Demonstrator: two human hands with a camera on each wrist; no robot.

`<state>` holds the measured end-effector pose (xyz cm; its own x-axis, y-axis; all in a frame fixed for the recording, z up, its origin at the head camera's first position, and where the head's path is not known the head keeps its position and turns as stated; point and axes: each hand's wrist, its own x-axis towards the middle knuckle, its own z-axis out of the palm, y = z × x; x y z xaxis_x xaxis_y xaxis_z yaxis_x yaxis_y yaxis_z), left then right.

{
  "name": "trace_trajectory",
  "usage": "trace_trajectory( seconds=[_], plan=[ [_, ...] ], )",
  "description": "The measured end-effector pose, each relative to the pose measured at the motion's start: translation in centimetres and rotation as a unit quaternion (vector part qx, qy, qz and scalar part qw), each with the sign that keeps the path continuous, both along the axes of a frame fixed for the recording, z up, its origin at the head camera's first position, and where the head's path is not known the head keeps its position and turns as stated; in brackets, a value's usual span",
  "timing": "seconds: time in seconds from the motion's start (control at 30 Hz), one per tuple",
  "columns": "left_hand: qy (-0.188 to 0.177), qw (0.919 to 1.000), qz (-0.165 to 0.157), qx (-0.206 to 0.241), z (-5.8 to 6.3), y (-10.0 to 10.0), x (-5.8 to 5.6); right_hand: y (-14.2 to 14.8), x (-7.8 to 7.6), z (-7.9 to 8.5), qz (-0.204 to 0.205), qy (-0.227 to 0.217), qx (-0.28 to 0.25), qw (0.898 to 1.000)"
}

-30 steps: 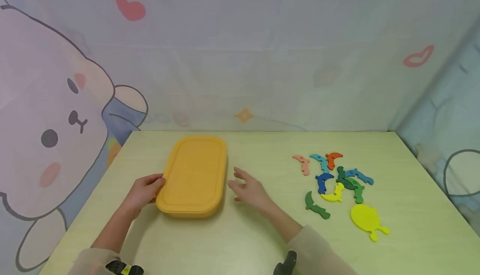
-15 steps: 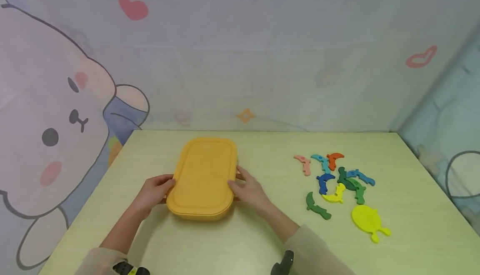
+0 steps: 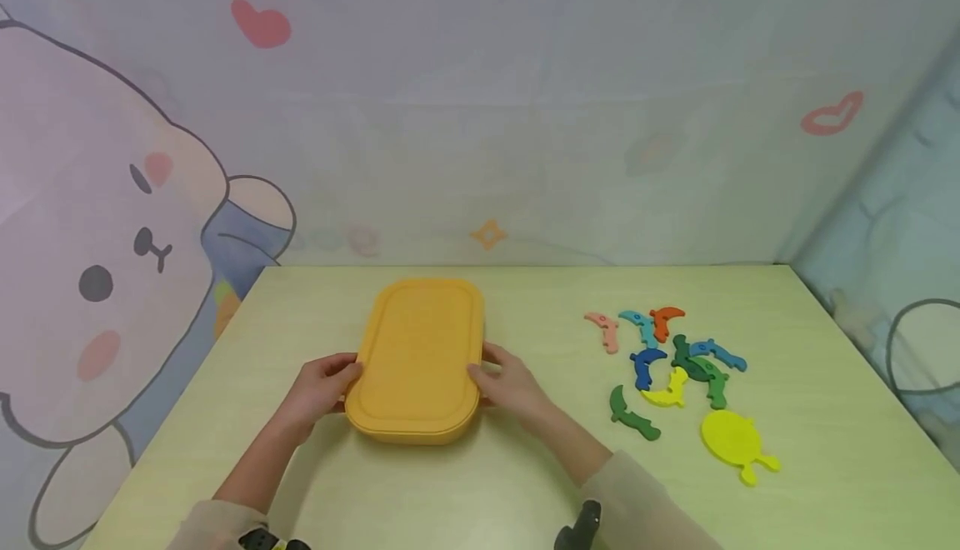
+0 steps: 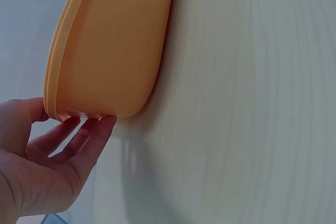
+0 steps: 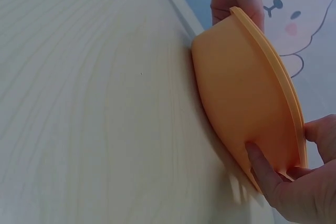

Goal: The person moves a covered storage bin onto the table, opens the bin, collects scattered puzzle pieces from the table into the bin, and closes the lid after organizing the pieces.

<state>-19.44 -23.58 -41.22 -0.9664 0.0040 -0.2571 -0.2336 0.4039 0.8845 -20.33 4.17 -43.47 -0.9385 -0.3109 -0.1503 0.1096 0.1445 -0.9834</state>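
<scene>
A yellow-orange lidded plastic box (image 3: 420, 350) stands on the table, its lid on, between both hands. My left hand (image 3: 318, 392) grips its left side, the thumb at the lid's edge and the fingers under the rim against the wall. On the opposite side my right hand (image 3: 517, 387) holds the box the same way, thumb on the lid's edge. In the left wrist view the fingertips (image 4: 107, 121) press the box's side wall. The right wrist view shows the right fingers (image 5: 260, 163) spread against the wall below the rim.
Several flat crescent-shaped pieces lie at the right of the table (image 3: 540, 467), among them a pink piece (image 3: 609, 335), an orange-red piece (image 3: 663, 322) and a green piece (image 3: 633, 417). A yellow round piece with two prongs (image 3: 731, 440) lies nearer. A printed curtain (image 3: 525, 117) hangs behind.
The box has moved right along the table with my left hand. My right hand, apart from it a second ago, has taken hold of its right side. The coloured pieces have stayed put.
</scene>
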Motion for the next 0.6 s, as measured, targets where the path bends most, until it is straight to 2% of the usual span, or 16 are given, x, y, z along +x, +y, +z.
trace_trajectory(
  seconds=[0.4, 0.6],
  plan=[
    [0.004, 0.9999, 0.005, 0.01, -0.4, 1.8, -0.5, 1.7, -0.4, -0.6, -0.004, 0.0, 0.002, 1.0],
    [0.012, 0.9995, 0.002, 0.028, -0.7, 2.8, -0.7, 2.8, -0.5, -0.8, -0.016, -0.004, 0.007, 1.0]
  ],
)
